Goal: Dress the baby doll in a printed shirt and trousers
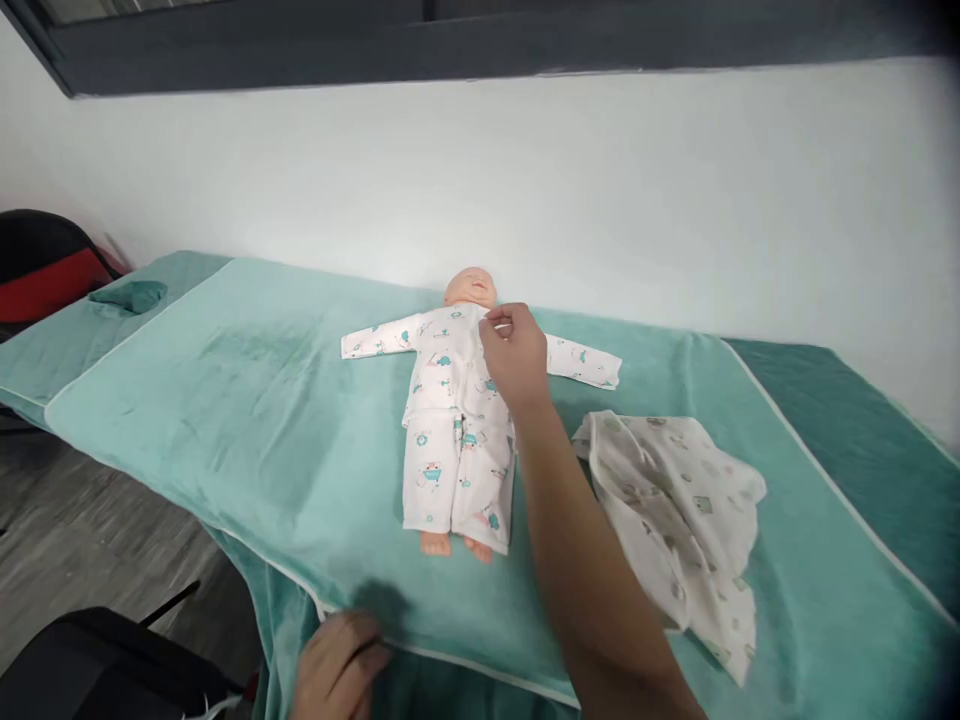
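A baby doll (471, 286) lies face up on a green-covered bed (285, 400), its head toward the wall. It is dressed in a white printed baby shirt (439, 375) with both sleeves spread out, and matching pants (429, 480). Its bare feet (435, 543) stick out below. My right hand (516, 350) is over the shirt's upper front by the neckline, with thumb and forefinger pinched together on the fabric. Down at the bed's near edge rests my left hand (339, 665), fingers loosely bent and holding nothing I can see.
A crumpled white printed cloth (679, 510) lies right of the doll, beside my right forearm. Behind the bed stands a white wall (495, 180). A black bag-like object (112, 665) sits low at left; a red and black chair (52, 270) is farther back.
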Demonstrator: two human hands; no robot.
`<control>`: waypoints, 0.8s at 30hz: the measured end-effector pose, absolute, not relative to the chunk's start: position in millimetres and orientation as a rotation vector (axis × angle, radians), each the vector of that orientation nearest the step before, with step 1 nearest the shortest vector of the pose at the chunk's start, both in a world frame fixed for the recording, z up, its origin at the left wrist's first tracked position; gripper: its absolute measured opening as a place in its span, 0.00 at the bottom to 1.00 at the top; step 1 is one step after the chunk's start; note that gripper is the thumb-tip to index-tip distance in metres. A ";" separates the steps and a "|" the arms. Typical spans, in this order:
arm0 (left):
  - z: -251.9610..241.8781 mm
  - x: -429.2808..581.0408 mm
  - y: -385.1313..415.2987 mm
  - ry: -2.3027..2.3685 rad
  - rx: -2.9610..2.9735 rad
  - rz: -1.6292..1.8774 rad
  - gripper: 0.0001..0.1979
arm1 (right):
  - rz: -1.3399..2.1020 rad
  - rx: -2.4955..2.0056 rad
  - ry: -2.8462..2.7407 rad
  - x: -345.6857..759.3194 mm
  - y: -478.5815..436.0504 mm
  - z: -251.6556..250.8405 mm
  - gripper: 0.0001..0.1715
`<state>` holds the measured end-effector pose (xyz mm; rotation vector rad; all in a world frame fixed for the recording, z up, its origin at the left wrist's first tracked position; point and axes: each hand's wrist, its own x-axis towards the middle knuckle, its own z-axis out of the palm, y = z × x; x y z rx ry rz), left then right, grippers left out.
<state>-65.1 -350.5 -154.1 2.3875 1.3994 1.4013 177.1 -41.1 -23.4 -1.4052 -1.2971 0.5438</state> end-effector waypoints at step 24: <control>-66.6 47.3 34.6 1.125 1.895 1.194 0.21 | 0.686 -1.478 -1.383 198.8 52.0 -56.1 0.05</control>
